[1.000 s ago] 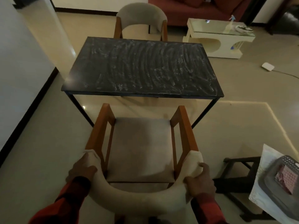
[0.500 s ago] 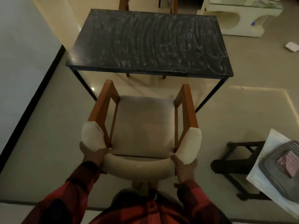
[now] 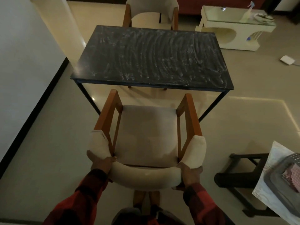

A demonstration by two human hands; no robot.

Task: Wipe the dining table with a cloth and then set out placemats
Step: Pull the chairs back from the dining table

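Cream padding fills both our grips: left hand (image 3: 101, 163) and right hand (image 3: 189, 174) clasp one chair (image 3: 148, 138); second chair (image 3: 151, 13) half-hidden behind the one table (image 3: 151, 59).

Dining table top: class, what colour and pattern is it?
Black dining table top, covered in pale curved wipe streaks; head view shows it.

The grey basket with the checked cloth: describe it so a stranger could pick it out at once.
Start at the dark dining table in the middle of the room, then look to the near right edge of the view, past the low black stool. There a grey basket sits on a white-covered surface. It alone has a perforated rim and holds a red-and-white checked cloth.
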